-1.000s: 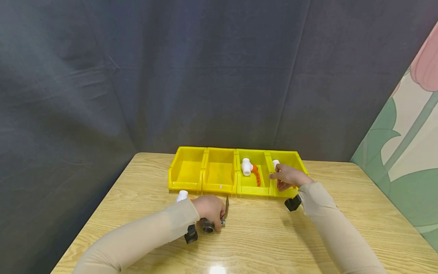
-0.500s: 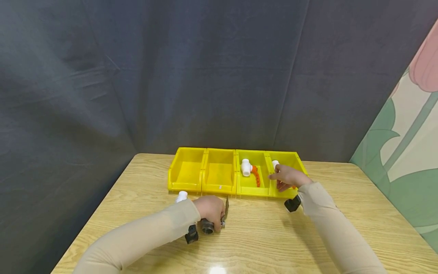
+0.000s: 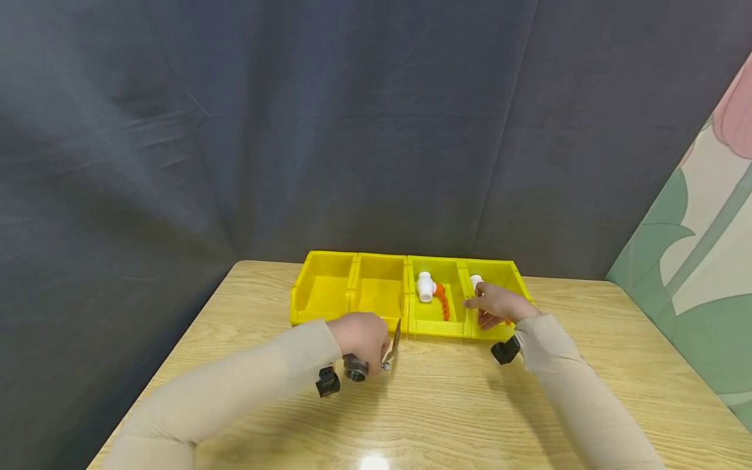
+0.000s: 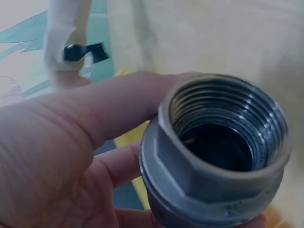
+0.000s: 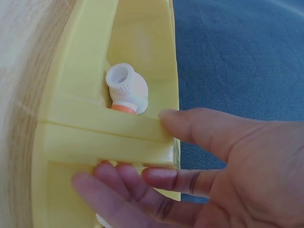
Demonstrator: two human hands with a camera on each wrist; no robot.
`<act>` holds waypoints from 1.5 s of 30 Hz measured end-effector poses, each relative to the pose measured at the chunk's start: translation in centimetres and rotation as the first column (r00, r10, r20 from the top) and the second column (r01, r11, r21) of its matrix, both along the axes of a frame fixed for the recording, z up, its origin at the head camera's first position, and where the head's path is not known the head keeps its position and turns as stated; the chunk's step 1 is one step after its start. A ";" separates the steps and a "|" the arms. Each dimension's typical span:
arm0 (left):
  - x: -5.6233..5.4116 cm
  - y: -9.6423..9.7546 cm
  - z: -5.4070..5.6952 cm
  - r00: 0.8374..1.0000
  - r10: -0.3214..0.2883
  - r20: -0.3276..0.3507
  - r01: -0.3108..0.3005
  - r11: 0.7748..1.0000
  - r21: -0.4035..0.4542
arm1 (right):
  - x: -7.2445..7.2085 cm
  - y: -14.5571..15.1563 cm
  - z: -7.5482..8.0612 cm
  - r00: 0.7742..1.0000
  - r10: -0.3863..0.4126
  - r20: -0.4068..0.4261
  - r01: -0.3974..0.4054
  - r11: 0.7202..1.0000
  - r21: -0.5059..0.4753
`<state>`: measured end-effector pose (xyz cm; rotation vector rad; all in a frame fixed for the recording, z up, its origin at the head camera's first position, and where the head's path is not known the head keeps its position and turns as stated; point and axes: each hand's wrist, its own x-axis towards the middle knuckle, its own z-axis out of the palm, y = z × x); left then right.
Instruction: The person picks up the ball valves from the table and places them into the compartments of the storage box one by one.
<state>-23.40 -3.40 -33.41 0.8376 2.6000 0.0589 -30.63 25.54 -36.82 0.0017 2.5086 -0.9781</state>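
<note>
My left hand [image 3: 361, 339] grips a metal ball valve [image 3: 355, 369] over the table, close in front of the yellow bins. Its hexagonal end with the threaded opening [image 4: 223, 137] fills the left wrist view, the thumb along one side and fingers beneath. A lever handle [image 3: 396, 339] sticks up beyond the hand. My right hand [image 3: 499, 304] straddles the wall [image 5: 114, 137] between the two right-hand bins, thumb on one side and fingers on the other, pinching it. A white plastic valve with an orange handle [image 3: 425, 287] lies in the third bin; another white valve [image 3: 476, 281] is partly hidden by that hand.
Two bins at the left, the first [image 3: 323, 290] and second [image 3: 380, 290], adjoin the other pair in one row. Wooden tabletop [image 3: 446, 405] spreads in front of them. A dark curtain [image 3: 376, 130] hangs behind, with a flower-painted wall [image 3: 705, 261] at the right.
My left hand has risen with the metal valve and moved slightly toward the bins. A white valve seen beside the left sleeve is now hidden behind it. The right hand stays on the bin wall.
</note>
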 end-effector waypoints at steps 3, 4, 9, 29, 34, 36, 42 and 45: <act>-0.8 0.2 2.2 1.000 0.012 -0.009 -0.013 1.000 -0.019 | 0.0 0.0 0.1 1.000 0.002 -0.003 -0.002 1.000 -0.007; -1.2 0.2 2.9 1.000 0.020 -0.012 -0.020 0.999 -0.025 | 0.0 0.0 0.1 1.000 0.003 -0.004 -0.003 1.000 -0.007; -3.5 0.2 6.6 0.996 0.065 -0.054 -0.067 0.997 -0.042 | 0.0 0.0 0.3 1.000 -0.004 -0.008 0.004 1.000 0.004; -10.7 0.3 8.2 0.945 0.321 -0.064 -0.322 0.947 -0.008 | -0.1 -0.2 0.0 1.000 -0.015 0.000 0.015 1.000 0.005; -11.2 1.3 7.9 0.938 0.339 -0.074 -0.341 0.940 -0.012 | 0.0 -0.1 0.1 1.000 -0.016 0.001 0.016 1.000 0.006; -11.4 1.7 7.7 0.934 0.351 -0.066 -0.352 0.936 -0.004 | 0.0 -0.1 0.1 1.000 -0.015 0.000 0.015 1.000 0.008; -12.4 2.2 6.3 0.917 0.400 -0.011 -0.400 0.917 0.015 | -0.1 -0.1 0.1 1.000 -0.012 -0.002 0.012 1.000 0.026; -12.9 2.3 5.4 0.908 0.419 0.022 -0.419 0.908 0.023 | -0.1 0.0 0.0 1.000 -0.003 -0.012 0.004 0.999 0.033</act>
